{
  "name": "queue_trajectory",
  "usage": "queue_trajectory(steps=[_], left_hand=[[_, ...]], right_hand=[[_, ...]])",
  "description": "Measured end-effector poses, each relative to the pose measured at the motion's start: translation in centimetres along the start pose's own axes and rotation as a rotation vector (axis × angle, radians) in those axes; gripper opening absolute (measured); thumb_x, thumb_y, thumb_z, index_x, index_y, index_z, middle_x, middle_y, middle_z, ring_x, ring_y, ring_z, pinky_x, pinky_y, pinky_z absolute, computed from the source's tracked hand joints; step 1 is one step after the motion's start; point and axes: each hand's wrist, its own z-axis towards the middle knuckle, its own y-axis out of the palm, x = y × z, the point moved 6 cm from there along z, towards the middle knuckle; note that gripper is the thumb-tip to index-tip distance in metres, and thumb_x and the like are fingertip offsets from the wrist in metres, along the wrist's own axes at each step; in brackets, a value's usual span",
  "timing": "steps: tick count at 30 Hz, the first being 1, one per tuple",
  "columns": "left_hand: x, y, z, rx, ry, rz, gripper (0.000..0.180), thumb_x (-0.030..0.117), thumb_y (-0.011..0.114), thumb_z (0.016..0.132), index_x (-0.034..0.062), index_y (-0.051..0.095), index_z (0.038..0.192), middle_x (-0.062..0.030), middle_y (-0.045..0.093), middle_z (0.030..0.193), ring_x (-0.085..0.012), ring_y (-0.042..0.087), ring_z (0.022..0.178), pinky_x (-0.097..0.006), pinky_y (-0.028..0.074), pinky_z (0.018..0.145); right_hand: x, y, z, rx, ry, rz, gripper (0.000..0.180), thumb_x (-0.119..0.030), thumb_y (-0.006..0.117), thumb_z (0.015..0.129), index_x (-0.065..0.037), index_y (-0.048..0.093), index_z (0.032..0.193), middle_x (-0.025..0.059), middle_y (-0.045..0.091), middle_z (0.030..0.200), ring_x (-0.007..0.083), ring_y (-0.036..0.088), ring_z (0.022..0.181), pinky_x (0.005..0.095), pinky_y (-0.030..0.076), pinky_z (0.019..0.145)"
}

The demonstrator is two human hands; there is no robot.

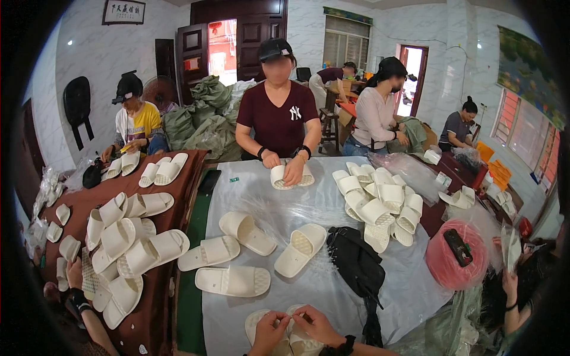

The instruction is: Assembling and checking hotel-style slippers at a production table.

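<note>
My left hand (268, 332) and my right hand (316, 325) meet at the bottom edge over a pair of cream slippers (294, 342) lying on the clear plastic sheet (309, 202) that covers the table. Both hands grip the slippers' upper edges, fingers curled. Just beyond my hands lie several loose cream slippers, among them a flat slipper (233, 280), a second slipper (209, 252), a third slipper (247, 232) and an upturned slipper (301, 249).
A folded black bag (356, 264) lies right of my hands. A heap of slippers (380, 204) sits at the right, more slippers (127, 237) on the brown table left. A person opposite holds a slipper pair (291, 175). Other people work around; a red stool (454, 255) carries a phone.
</note>
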Motion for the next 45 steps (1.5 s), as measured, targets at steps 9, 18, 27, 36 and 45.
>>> queue_trajectory(steps=[9, 18, 27, 36, 45], left_hand=[[-1.6, 0.0, 0.4, 0.018, 0.027, 0.064, 0.012, 0.013, 0.059, 0.083, 0.0016, 0.059, 0.088, -0.0041, 0.056, 0.071, -0.0114, 0.050, 0.066, -0.025, 0.042, 0.059], [-1.7, -0.5, 0.8, 0.015, 0.105, 0.092, 0.014, 0.016, 0.065, 0.079, 0.0042, 0.063, 0.085, -0.0029, 0.056, 0.068, -0.0111, 0.047, 0.057, -0.024, 0.039, 0.053], [-0.9, -0.5, 0.6, 0.015, 0.187, 0.113, 0.014, 0.016, 0.065, 0.080, 0.0037, 0.063, 0.085, -0.0030, 0.057, 0.071, -0.0098, 0.048, 0.058, -0.023, 0.039, 0.052], [-1.2, -0.6, 0.8, -0.005, 0.157, 0.121, 0.016, 0.019, 0.064, 0.080, 0.0041, 0.063, 0.086, -0.0039, 0.058, 0.073, -0.0116, 0.050, 0.060, -0.025, 0.041, 0.055], [-1.8, -0.2, 0.7, 0.036, 0.094, 0.110, 0.016, 0.017, 0.059, 0.084, 0.0010, 0.060, 0.086, -0.0060, 0.058, 0.072, -0.0145, 0.050, 0.065, -0.028, 0.042, 0.061]], right_hand=[[0.5, 0.0, 0.0, 0.014, 0.044, 0.027, 0.014, -0.015, 0.059, 0.087, -0.004, 0.056, 0.095, -0.0028, 0.052, 0.076, 0.0032, 0.044, 0.064, 0.0188, 0.038, 0.057], [0.1, -0.1, -0.1, 0.034, 0.112, -0.016, 0.017, -0.019, 0.060, 0.086, -0.003, 0.057, 0.094, -0.0009, 0.054, 0.075, 0.0057, 0.044, 0.063, 0.0206, 0.039, 0.057], [1.1, 0.0, -0.2, 0.039, 0.137, 0.168, 0.017, -0.018, 0.060, 0.086, -0.004, 0.057, 0.094, -0.0016, 0.053, 0.076, 0.0047, 0.045, 0.065, 0.0199, 0.039, 0.058], [0.9, 0.1, 0.0, 0.052, 0.101, 0.174, 0.013, -0.016, 0.060, 0.086, -0.005, 0.057, 0.093, -0.0025, 0.054, 0.078, 0.0036, 0.047, 0.065, 0.0190, 0.040, 0.058], [0.7, 0.0, -0.2, 0.019, 0.088, 0.046, 0.014, -0.016, 0.059, 0.086, -0.003, 0.057, 0.093, -0.0018, 0.054, 0.077, 0.0036, 0.047, 0.065, 0.0189, 0.039, 0.058]])
